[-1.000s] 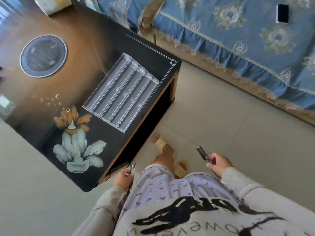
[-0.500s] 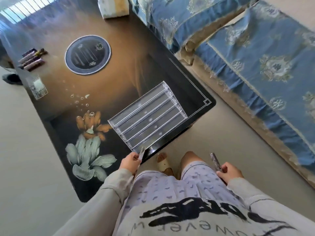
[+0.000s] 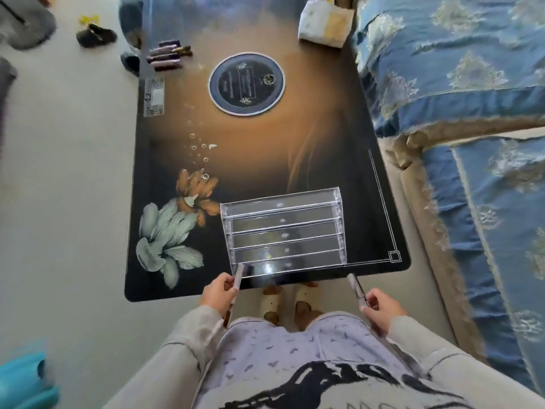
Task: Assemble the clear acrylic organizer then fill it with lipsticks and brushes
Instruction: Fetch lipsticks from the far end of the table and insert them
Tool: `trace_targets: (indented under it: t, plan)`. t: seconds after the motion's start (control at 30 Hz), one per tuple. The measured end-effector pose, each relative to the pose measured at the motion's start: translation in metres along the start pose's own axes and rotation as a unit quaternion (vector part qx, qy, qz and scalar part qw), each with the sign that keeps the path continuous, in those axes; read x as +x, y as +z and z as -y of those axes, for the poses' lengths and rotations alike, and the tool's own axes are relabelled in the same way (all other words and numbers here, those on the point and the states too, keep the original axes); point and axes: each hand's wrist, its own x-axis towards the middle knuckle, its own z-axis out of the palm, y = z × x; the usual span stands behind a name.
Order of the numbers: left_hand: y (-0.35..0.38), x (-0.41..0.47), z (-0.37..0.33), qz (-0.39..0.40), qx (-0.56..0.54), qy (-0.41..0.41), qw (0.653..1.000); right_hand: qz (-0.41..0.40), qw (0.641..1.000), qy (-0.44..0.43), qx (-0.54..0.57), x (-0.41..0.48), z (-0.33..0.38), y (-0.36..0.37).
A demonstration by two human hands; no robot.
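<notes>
View from above, looking down at a person standing at the near edge of a glossy black desk (image 3: 165,278) printed with a pale flower and an orange glow. A clear acrylic organizer (image 3: 283,231), stepped into five long troughs, sits on the near right part of the desk, close to the edge.

The left hand (image 3: 216,293) has its grip pinched around a silvery tube (image 3: 238,276), possibly a lipstick. The tube's tip points at the organizer's near left corner. The right hand (image 3: 382,305) has its grip curled around a dark tube (image 3: 355,290) just beside the desk's near right edge, apart from the organizer.

At the far left corner lies a cluster of purple and dark tubes (image 3: 166,54). Near them is a small clear piece (image 3: 154,97) with a white label. A round dark disc (image 3: 247,84) carries print. The writing on both is too blurred to read.

A blue patterned sofa cover (image 3: 457,69) runs along the right.
</notes>
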Motion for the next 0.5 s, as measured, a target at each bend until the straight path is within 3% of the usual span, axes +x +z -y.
trace_targets:
  t: [0.13, 0.27, 0.5]
  plan:
    - [-0.004, -0.001, -0.011, -0.037, -0.063, 0.029, 0.997, 0.042, 0.996, -0.082, -0.001, 0.005, 0.028, -0.017]
    - [-0.025, 0.004, -0.036, -0.014, -0.181, 0.067, 0.981, -0.004, 0.987, -0.138, 0.080, 0.011, 0.064, -0.034]
    - [-0.072, 0.016, -0.101, -0.072, -0.162, 0.190, 0.966, -0.089, 0.962, -0.213, 0.144, 0.015, 0.145, -0.067]
